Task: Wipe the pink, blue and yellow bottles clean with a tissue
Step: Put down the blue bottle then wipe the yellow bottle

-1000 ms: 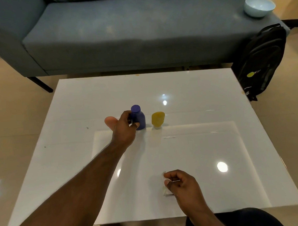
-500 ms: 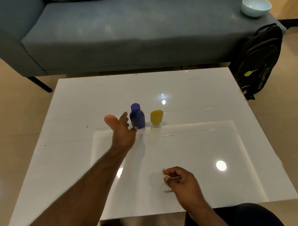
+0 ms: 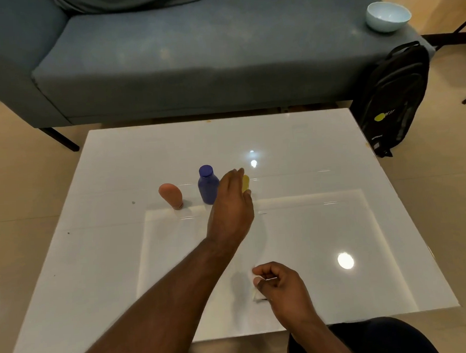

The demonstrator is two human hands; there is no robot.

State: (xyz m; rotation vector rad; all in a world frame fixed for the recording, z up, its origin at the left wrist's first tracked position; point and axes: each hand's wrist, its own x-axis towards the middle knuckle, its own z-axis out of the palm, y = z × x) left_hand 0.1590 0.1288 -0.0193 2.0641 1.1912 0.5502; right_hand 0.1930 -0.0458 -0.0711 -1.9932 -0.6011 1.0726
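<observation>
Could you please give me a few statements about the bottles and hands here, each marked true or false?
1. The blue bottle stands between the pink bottle and the yellow bottle. True.
2. The left hand grips the pink bottle. False: it reaches over the yellow one.
3. The right hand holds the tissue. True.
4. The bowl sits on the table. False: it rests on the sofa.

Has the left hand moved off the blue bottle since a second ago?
Yes. The left hand let go of the blue bottle, which stands where it was, and went right across it; it now reaches at the yellow bottle.
</observation>
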